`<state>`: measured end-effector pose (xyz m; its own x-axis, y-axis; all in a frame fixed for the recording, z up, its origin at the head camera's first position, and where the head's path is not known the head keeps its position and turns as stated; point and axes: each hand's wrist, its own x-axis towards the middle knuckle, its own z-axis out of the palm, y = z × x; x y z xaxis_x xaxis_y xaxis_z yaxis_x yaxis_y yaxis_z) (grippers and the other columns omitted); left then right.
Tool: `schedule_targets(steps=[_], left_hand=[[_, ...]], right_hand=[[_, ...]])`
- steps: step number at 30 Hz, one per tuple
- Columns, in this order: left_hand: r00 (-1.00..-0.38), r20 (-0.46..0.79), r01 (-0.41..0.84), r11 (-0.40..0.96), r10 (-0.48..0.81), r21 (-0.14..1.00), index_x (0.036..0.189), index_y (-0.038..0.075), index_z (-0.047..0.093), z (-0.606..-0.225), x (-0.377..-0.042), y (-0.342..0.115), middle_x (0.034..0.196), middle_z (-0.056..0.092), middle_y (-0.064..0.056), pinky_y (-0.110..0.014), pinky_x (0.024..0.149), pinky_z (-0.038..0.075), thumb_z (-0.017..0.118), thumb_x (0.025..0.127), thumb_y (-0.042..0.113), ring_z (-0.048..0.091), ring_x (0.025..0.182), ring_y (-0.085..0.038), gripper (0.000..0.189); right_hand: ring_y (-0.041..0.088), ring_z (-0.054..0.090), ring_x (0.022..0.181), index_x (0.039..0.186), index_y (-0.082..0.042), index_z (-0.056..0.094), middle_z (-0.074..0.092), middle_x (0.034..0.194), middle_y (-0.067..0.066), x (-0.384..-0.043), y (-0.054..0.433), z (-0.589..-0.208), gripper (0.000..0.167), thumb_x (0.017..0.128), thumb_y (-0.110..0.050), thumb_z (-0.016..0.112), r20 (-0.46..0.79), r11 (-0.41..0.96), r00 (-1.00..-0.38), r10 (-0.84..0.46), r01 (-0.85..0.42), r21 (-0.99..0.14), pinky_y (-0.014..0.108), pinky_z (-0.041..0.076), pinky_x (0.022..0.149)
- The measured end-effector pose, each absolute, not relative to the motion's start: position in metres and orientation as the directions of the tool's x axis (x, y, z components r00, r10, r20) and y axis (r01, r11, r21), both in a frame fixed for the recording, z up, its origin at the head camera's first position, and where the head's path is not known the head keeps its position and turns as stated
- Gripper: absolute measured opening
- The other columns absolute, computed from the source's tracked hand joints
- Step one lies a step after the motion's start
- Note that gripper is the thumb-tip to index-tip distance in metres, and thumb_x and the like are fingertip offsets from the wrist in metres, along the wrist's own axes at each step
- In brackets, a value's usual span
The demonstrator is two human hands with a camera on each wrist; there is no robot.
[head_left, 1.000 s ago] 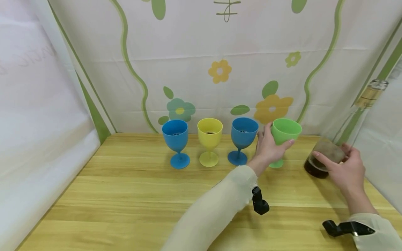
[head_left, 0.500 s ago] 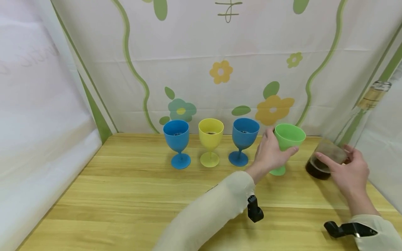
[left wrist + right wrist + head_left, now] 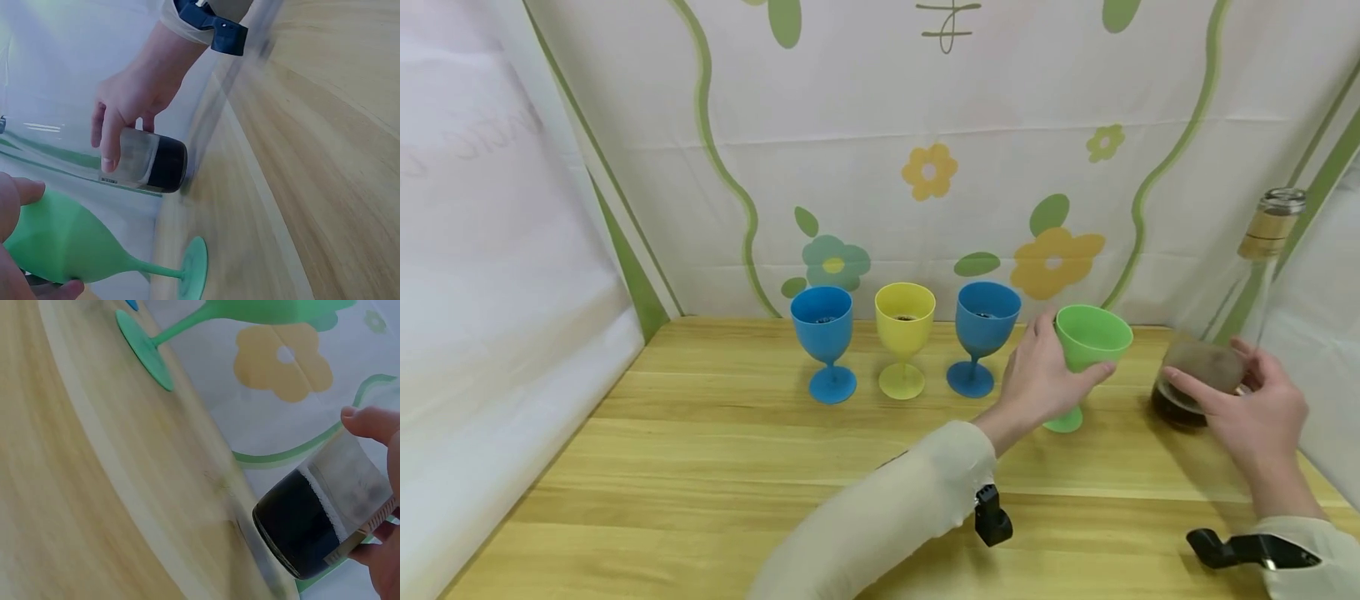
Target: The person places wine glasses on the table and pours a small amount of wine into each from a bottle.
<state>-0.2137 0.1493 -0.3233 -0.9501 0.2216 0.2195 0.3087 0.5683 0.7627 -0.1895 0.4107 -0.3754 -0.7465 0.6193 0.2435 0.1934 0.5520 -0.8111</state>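
My left hand (image 3: 1045, 375) grips a green goblet (image 3: 1092, 342) by its bowl, thumb on the near side. The goblet leans slightly right; no liquid shows inside it. Farther right, my right hand (image 3: 1255, 408) holds a clear glass bottle (image 3: 1266, 237) round its lower part, with dark liquid at the bottom and a gold band on the neck. In the right wrist view the bottle (image 3: 306, 519) has its base close to the tabletop; whether it touches, I cannot tell. The left wrist view shows the goblet's foot (image 3: 194, 269) at or just above the wood.
Left of the green goblet stand a blue goblet (image 3: 985, 325), a yellow goblet (image 3: 904, 329) and another blue goblet (image 3: 822, 329) in a row, dark liquid visible in each. The wooden table (image 3: 715, 467) meets a flower-printed cloth (image 3: 820, 167) at the back and sides.
The green goblet has come nearer and slightly right in my left hand. My right hand has shifted right with the bottle, which now stands a little more upright. The other goblets stay put.
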Motion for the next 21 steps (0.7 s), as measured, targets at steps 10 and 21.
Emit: schedule_targets(steps=[10, 21], left_hand=[[-0.945, 0.238, 0.326, 0.561, 0.225, 0.761, 0.150, 0.025, 0.047, -0.325, -0.204, 0.134, 0.128, 0.064, 0.010, -0.022, 0.077, 0.054, 0.085, 0.084, 0.059, 0.063, 0.103, -0.005, 0.084], [-0.931, 0.276, 0.361, 0.508, 0.237, 0.782, 0.143, 0.024, 0.051, -0.328, -0.198, 0.112, 0.127, 0.065, 0.010, -0.019, 0.082, 0.054, 0.089, 0.082, 0.055, 0.064, 0.107, -0.003, 0.078]], right_hand=[[-0.021, 0.046, 0.101, 0.154, -0.033, 0.055, 0.057, 0.129, -0.033, -0.182, 0.416, -0.370, 0.089, 0.077, -0.027, 0.098, 0.430, 0.679, -0.782, 0.451, -0.011, -0.734, -0.006, 0.035, 0.078], [-0.028, 0.048, 0.104, 0.138, -0.008, 0.070, 0.052, 0.113, -0.051, -0.186, 0.417, -0.364, 0.097, 0.048, 0.012, 0.099, 0.766, 0.816, -0.607, 0.209, -0.323, -0.479, -0.004, 0.034, 0.093]])
